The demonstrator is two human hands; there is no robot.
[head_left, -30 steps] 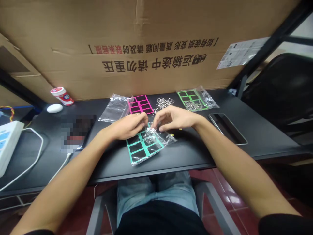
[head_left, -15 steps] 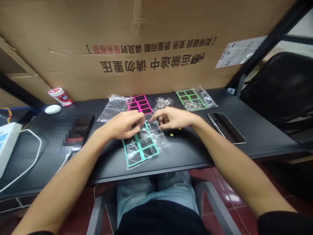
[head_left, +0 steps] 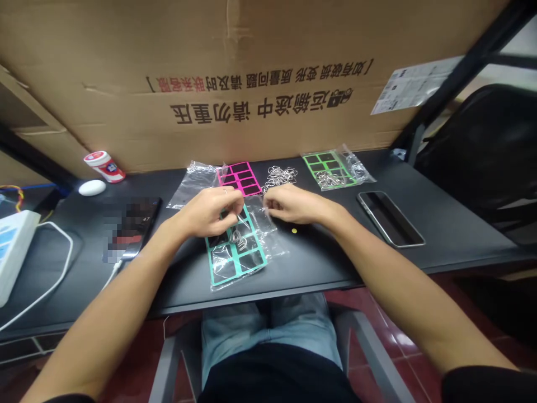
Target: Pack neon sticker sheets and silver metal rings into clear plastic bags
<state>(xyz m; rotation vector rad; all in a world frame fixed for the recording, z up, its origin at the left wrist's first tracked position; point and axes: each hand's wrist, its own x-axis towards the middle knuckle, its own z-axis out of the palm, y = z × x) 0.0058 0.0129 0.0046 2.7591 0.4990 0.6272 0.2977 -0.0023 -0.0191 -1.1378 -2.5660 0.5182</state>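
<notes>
The curled fingers of the left hand (head_left: 205, 214) are at a small ring (head_left: 236, 238), too hidden to tell if they grip it, above the teal sheet (head_left: 238, 264) mid-frame, while the right hand (head_left: 296, 204) touches the clear bag (head_left: 268, 226), which could slip and make the ring fall.

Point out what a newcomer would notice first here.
A large cardboard box printed with red and black Chinese characters fills the view behind the desk. Nearer, the left hand and right hand sit over a teal grid sheet in clear plastic. Beyond them lie a magenta grid sheet, a green grid sheet and metal key rings.
</notes>
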